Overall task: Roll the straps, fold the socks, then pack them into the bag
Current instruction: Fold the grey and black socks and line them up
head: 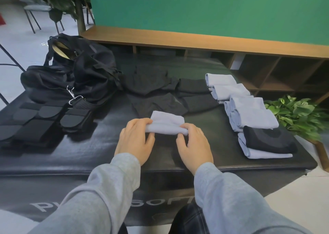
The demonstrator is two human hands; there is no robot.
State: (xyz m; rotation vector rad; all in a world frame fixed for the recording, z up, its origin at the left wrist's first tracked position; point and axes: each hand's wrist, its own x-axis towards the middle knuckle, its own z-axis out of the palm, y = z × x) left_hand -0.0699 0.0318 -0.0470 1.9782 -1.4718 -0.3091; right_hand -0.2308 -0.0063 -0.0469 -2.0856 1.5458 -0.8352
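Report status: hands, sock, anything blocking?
Left hand and right hand both gripping the light blue sock, mid-fold. Bag open, far left. Nothing in the way.

On the surface (110,144) I count one black bag (74,73), one light-blue sock (166,124) in the middle, five folded light-blue socks (249,112) and one folded black sock (268,142) at right, and several unfolded black socks (160,91), number unclear.

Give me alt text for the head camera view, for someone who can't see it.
Both hands, left hand and right hand, grip a light blue sock mid-fold on a black padded table. Folded socks lie at right; rolled straps and a black bag at left.
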